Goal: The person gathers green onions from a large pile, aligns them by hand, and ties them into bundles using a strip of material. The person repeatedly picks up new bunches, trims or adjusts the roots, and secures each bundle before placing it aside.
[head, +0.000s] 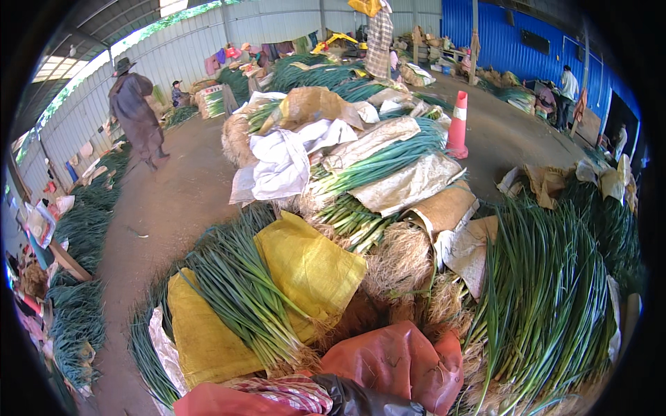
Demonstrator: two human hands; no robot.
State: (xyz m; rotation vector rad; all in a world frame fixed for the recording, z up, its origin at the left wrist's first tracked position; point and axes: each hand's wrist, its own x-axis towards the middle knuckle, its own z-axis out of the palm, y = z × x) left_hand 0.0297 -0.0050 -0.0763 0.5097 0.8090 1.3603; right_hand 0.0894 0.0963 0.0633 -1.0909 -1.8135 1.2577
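Neither of my hands can be seen. Low in the view, red plastic sheeting (387, 361) covers my lap area, with a checked cloth sleeve (289, 392) and a dark plastic covering (364, 398) beside it. Just ahead on the left, a bunch of green onions (250, 296) lies on a yellow woven sack (208, 333), roots towards me. Another yellow woven sack (312, 270) is at its right. A large heap of green onions (546, 296) fills the right side. Straight ahead are root clumps (400, 260) and onions partly wrapped in pale sacks (411, 182).
A red-and-white traffic cone (457, 125) stands beyond the central pile. A person in a long dark coat (132, 104) is on the dirt floor (171, 192) at left. More onions (86, 234) line the left wall. Several people are farther back, near a blue metal wall (489, 41).
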